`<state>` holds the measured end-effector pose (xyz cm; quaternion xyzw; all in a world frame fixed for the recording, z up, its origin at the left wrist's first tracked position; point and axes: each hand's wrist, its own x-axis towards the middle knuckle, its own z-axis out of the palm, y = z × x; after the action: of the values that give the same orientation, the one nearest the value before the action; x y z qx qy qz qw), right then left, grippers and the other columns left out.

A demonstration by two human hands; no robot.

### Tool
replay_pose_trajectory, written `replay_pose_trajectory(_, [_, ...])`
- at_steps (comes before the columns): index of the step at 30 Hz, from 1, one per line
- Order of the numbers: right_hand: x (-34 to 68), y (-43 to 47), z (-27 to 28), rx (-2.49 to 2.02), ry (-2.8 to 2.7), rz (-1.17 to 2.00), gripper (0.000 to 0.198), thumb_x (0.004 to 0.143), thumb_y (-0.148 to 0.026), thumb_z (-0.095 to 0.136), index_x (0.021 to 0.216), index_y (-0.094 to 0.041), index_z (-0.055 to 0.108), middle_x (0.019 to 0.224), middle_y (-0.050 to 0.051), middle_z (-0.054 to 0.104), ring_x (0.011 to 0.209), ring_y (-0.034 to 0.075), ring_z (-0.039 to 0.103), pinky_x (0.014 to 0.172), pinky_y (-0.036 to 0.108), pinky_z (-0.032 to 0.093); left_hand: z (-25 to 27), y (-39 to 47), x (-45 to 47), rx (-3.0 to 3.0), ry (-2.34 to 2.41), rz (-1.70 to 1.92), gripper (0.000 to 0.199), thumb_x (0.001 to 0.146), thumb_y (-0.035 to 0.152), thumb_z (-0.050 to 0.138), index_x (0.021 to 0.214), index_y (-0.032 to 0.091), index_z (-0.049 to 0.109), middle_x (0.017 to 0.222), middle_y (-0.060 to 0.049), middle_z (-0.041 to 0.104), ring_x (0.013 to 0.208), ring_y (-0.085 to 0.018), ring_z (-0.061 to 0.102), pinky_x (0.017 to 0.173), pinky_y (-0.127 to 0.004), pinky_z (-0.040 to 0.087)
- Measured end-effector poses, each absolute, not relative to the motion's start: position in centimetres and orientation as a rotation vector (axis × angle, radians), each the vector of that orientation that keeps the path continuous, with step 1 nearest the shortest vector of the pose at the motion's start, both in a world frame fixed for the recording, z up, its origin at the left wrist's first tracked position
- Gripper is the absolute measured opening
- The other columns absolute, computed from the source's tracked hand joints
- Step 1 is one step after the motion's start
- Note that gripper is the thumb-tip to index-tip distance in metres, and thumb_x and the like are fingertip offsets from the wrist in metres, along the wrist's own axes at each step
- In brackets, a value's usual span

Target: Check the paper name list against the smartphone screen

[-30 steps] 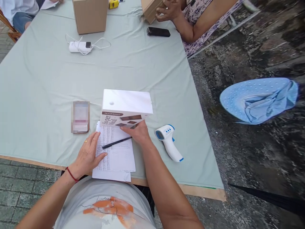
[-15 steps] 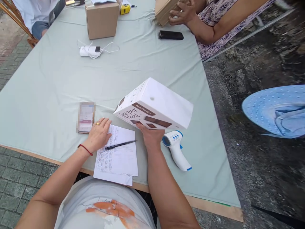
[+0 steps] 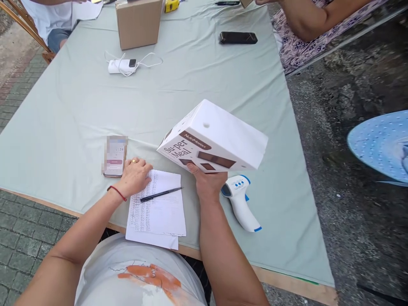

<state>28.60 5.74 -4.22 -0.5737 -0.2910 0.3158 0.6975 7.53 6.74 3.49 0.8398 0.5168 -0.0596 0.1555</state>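
Observation:
My right hand (image 3: 208,182) grips a white carton (image 3: 229,131) printed "NutriMotion" and "Super Meal" from its near lower edge, thumb on the printed face, and holds it tilted. Flat on the upper left corner of the printed papers (image 3: 165,216) lies my left hand (image 3: 137,174), fingers stretched out, a ring and a red bracelet on it. Across the sheets rests a black pen (image 3: 161,194). Just left of that hand is a phone (image 3: 114,159) with its screen lit and partly blurred. A white and blue infrared thermometer (image 3: 240,202) lies right of my right wrist.
On the pale green tablecloth (image 3: 79,106) are a white device with a cable (image 3: 123,66), a brown cardboard box (image 3: 138,25), a yellow tape measure (image 3: 172,5) and a black case (image 3: 238,38). Two other people sit across. A light blue hat (image 3: 379,144) is at right.
The white carton has shifted slightly right in view with my right hand. The co-worker's cardboard box at the top right has moved away, mostly out of view, and a dark pen now shows there.

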Motion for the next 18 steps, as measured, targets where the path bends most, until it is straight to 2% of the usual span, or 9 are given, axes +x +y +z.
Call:
replay_pose_trajectory(7, [28.5, 5.6, -4.1, -1.272, -0.617, 0.685, 0.069, 0.043, -0.040, 0.095, 0.102, -0.017, 0.067, 0.101, 0.007, 0.075, 0.103, 0.029, 0.070, 0.094, 0.056, 0.061, 3.2, 8.1, 8.4, 2.190, 1.532, -0.117, 0.019, 0.093, 0.019, 0.054, 0.110, 0.019, 0.063, 0.113, -0.009, 0.070, 0.113, -0.028, 0.059, 0.099, -0.044, 0.043])
replay_pose_trajectory(11, [28.7, 5.6, -4.1, -1.257, -0.645, 0.648, 0.062, 0.047, -0.038, 0.094, 0.099, -0.017, 0.068, 0.098, 0.006, 0.075, 0.105, 0.028, 0.070, 0.102, 0.055, 0.058, 2.9, 9.7, 9.3, 2.189, 1.551, -0.089, 0.018, 0.092, 0.018, 0.054, 0.108, 0.020, 0.063, 0.114, -0.008, 0.072, 0.115, -0.028, 0.059, 0.101, -0.045, 0.042])
replay_pose_trajectory(18, [29.2, 6.0, -4.5, -1.215, -0.655, 0.559, 0.079, 0.051, -0.038, 0.094, 0.121, -0.017, 0.064, 0.110, 0.009, 0.074, 0.111, 0.030, 0.070, 0.102, 0.054, 0.059, 2.0, 13.3, 10.5, 2.209, 1.587, -0.043, 0.017, 0.090, 0.018, 0.056, 0.104, 0.018, 0.064, 0.113, -0.011, 0.072, 0.116, -0.031, 0.058, 0.101, -0.047, 0.042])
